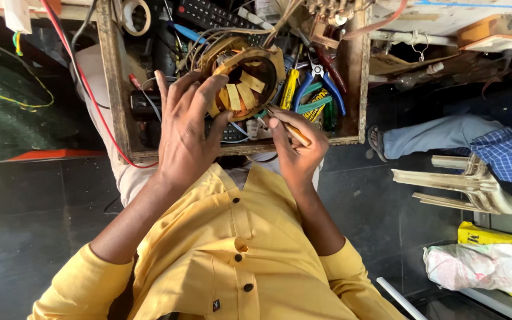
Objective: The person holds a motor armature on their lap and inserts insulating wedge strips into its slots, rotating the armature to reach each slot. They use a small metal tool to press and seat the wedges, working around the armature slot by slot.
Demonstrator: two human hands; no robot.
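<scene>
Copper-wound motor stator [245, 80] with yellowish insulation paper strips sits upper centre of frame, over a wooden tool tray [117, 89]. Left hand [186, 127] grip: fingers curled round the stator's left rim, closed on it. Right hand [296, 142] grip: pinched shut on a thin stick tool [285, 127], tip at the stator's lower right edge. Blue-handled pliers [327, 83] and a yellow-handled tool [290, 89] lie in the tray just right of the stator. Red wire [84, 83] runs down the tray's left side. Tape roll [136, 16] upper left. Another person's leg [428, 136] right of frame.
</scene>
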